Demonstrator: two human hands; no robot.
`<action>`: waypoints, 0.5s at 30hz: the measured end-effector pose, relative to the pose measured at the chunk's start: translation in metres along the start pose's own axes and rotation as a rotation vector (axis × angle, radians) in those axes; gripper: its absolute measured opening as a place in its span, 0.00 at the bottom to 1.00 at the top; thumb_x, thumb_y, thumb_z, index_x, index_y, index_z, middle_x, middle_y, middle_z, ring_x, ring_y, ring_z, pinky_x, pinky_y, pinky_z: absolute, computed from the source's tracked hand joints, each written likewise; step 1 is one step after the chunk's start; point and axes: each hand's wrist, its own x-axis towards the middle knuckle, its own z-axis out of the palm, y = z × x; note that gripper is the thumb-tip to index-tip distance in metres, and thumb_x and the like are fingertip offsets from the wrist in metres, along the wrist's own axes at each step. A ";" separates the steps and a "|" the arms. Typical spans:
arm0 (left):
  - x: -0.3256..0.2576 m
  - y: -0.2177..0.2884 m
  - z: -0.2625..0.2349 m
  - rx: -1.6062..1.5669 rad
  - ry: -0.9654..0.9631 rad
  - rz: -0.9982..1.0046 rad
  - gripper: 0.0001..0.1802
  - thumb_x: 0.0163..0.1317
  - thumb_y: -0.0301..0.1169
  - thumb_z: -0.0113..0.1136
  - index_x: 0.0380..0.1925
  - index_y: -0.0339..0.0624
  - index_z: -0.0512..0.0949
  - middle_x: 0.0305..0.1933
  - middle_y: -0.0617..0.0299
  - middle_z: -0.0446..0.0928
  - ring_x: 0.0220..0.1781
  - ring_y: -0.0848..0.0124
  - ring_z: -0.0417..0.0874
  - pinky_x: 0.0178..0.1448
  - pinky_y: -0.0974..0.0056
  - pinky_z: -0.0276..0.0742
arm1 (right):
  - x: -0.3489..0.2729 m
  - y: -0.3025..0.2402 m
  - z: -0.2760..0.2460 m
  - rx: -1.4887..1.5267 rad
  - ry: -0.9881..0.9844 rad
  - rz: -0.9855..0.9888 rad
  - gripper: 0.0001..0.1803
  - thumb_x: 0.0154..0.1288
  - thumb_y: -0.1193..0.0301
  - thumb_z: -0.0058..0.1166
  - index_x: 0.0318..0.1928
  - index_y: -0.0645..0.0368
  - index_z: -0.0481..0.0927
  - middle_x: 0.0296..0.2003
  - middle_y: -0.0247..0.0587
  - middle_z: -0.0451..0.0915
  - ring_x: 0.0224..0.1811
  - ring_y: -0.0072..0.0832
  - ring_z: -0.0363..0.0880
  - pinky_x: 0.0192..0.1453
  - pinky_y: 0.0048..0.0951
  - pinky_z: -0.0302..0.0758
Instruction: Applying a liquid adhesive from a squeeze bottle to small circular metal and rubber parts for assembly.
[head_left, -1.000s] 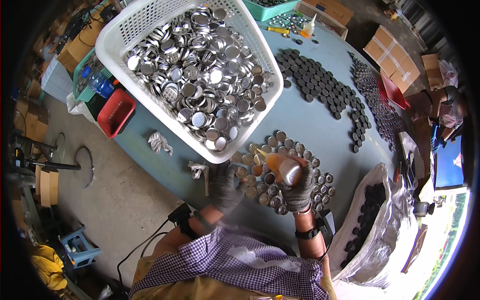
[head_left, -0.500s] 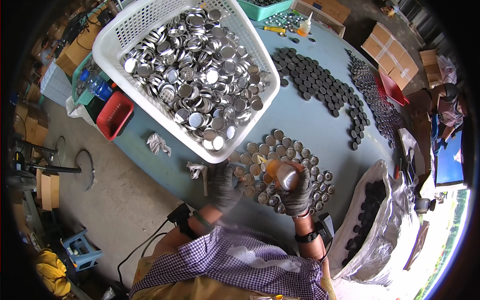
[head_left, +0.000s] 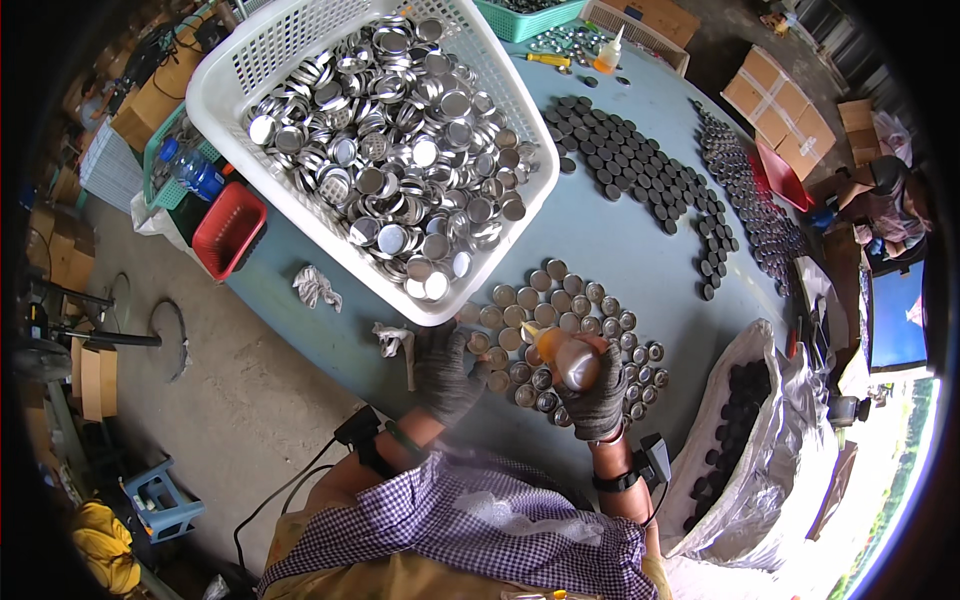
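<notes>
In a grey glove, my right hand point(head_left: 598, 388) wraps round a squeeze bottle point(head_left: 575, 362) of orange liquid. The bottle lies tilted, its narrow nozzle pointing left and away from me over a cluster of round metal caps point(head_left: 556, 271) spread hollow side up on the table. My left hand point(head_left: 446, 378), also gloved, rests at the left edge of these caps, close to the near corner of a white basket point(head_left: 545, 190). Its fingers look stretched out and apart, and nothing shows in them. Shiny metal caps point(head_left: 424, 152) fill the basket in a heap.
Black round pieces point(head_left: 640, 160) lie in a band across the blue-grey table point(head_left: 480, 410). Farther right are smaller dark pieces point(head_left: 745, 185) and a red scoop point(head_left: 785, 178). A white sack point(head_left: 690, 440) of black pieces stands at right. Another person point(head_left: 885, 205) is at far right.
My right hand and the bottle have shifted slightly right and toward me, above the laid-out caps. My left hand has stayed nearly still. The person at far right has changed posture.
</notes>
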 end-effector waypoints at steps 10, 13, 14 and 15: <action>0.002 0.002 -0.004 0.016 -0.027 0.023 0.29 0.47 0.33 0.68 0.50 0.38 0.73 0.58 0.49 0.73 0.60 0.49 0.72 0.62 0.46 0.65 | 0.005 -0.014 0.000 0.011 -0.048 -0.012 0.29 0.48 0.67 0.69 0.52 0.56 0.73 0.45 0.44 0.80 0.45 0.40 0.80 0.51 0.37 0.76; 0.003 0.002 -0.003 0.018 -0.019 0.025 0.23 0.46 0.33 0.68 0.43 0.39 0.73 0.59 0.48 0.72 0.61 0.48 0.71 0.62 0.45 0.65 | 0.008 -0.009 0.003 -0.011 -0.035 -0.038 0.47 0.29 0.64 0.81 0.55 0.57 0.73 0.45 0.42 0.82 0.44 0.37 0.81 0.50 0.37 0.78; 0.003 0.002 -0.003 0.016 -0.014 0.026 0.23 0.46 0.32 0.68 0.43 0.39 0.73 0.59 0.48 0.72 0.61 0.48 0.71 0.62 0.45 0.65 | 0.009 -0.006 0.005 -0.011 -0.036 -0.039 0.47 0.29 0.64 0.81 0.55 0.57 0.73 0.45 0.42 0.82 0.44 0.37 0.81 0.50 0.37 0.78; 0.003 0.002 -0.003 -0.018 0.007 0.011 0.22 0.46 0.32 0.68 0.42 0.39 0.73 0.60 0.48 0.72 0.61 0.48 0.71 0.62 0.45 0.64 | 0.011 -0.004 0.007 -0.035 -0.012 -0.067 0.46 0.29 0.64 0.81 0.55 0.57 0.73 0.45 0.41 0.82 0.44 0.37 0.82 0.49 0.37 0.78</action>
